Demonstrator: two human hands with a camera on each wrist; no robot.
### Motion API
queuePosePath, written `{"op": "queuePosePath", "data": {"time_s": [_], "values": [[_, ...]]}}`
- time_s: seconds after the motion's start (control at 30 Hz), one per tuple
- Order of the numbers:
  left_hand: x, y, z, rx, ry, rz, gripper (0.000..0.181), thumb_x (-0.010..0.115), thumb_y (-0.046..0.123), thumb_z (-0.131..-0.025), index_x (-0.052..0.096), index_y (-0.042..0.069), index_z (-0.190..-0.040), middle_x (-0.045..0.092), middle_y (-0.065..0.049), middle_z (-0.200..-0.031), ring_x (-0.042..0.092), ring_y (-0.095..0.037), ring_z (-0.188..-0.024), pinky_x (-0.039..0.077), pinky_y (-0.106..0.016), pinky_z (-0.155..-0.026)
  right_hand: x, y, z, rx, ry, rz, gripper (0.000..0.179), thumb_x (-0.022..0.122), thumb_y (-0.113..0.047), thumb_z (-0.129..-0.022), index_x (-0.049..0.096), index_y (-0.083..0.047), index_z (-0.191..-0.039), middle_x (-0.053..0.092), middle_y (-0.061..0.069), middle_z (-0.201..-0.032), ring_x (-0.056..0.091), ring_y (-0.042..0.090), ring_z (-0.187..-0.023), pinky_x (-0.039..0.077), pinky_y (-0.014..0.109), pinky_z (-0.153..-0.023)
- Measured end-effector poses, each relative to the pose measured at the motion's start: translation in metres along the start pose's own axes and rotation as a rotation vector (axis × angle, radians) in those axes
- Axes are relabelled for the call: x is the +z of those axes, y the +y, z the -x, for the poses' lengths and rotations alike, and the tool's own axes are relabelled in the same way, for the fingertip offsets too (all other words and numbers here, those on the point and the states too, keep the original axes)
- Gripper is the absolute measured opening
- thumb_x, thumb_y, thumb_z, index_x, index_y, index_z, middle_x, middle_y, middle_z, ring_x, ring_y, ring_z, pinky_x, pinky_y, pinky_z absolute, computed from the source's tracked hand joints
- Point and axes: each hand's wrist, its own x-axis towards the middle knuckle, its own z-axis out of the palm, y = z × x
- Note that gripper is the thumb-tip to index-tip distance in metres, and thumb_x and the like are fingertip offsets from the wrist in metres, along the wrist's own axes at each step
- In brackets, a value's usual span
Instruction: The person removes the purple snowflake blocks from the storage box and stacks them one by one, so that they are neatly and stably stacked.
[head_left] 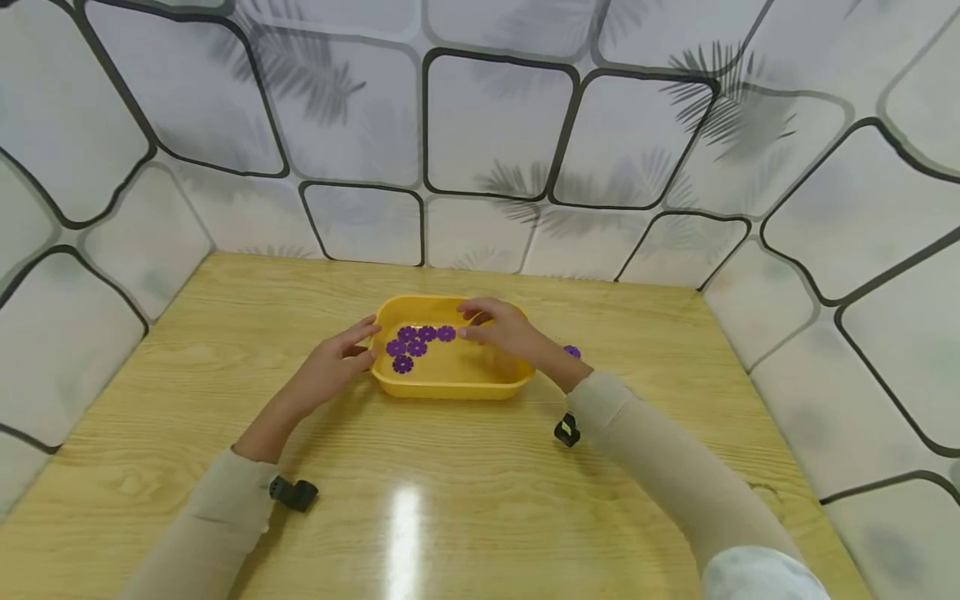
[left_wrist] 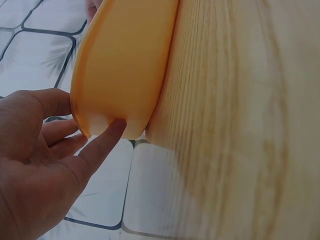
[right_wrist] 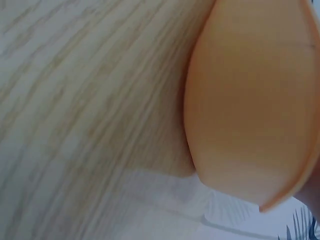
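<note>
A yellow plastic basin (head_left: 450,390) stands on the wooden table. Several purple flower-shaped pieces (head_left: 417,347) lie on its floor toward the left side. My left hand (head_left: 333,367) holds the basin's left end, with fingers at the rim and the thumb (left_wrist: 112,134) against the outer wall. Over the basin's right half reaches my right hand (head_left: 506,327), its fingers loosely bent and apart. Its thumb tip is close beside the rightmost purple piece (head_left: 446,333). In the right wrist view, the basin's outer wall (right_wrist: 250,100) hides most of that hand.
Another purple flower piece (head_left: 572,351) lies on the table right of the basin, partly behind my right wrist. Pale patterned walls (head_left: 495,125) enclose the table at the back and both sides. Small black cameras (head_left: 294,493) sit at my wrists.
</note>
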Motion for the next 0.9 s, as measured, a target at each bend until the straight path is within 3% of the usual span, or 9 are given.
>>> {"op": "queuePosePath", "data": {"time_s": [0.4,0.63,0.9], "values": [[-0.002,0.000,0.002,0.016,-0.007,0.013,0.055,0.051,0.020,-0.105,0.036,0.010,-0.158,0.018,0.000,-0.169,0.052,-0.037,-0.133,0.050,-0.050,-0.104,0.024,0.003,-0.017,0.044,-0.040,0.063,0.049,0.069,-0.023,-0.097,0.056,-0.008,-0.143,0.060,0.010,-0.138,0.060,0.025,-0.116,0.057,0.032,-0.088],[-0.002,0.004,0.003,0.018,-0.006,0.013,0.055,0.051,0.019,-0.105,0.036,0.011,-0.157,0.018,-0.001,-0.169,0.053,-0.037,-0.131,0.051,-0.049,-0.103,0.024,0.002,-0.023,0.068,-0.064,0.067,0.053,0.070,-0.019,-0.096,0.054,-0.005,-0.144,0.058,0.013,-0.141,0.059,0.028,-0.121,0.056,0.034,-0.092],[-0.002,0.003,0.003,0.022,-0.014,0.029,0.055,0.051,0.018,-0.106,0.035,0.009,-0.157,0.018,-0.002,-0.170,0.052,-0.038,-0.132,0.050,-0.050,-0.103,0.023,0.006,-0.026,0.089,-0.108,0.059,0.052,0.071,-0.018,-0.095,0.055,0.000,-0.142,0.062,0.015,-0.135,0.062,0.024,-0.115,0.057,0.028,-0.086]]}}
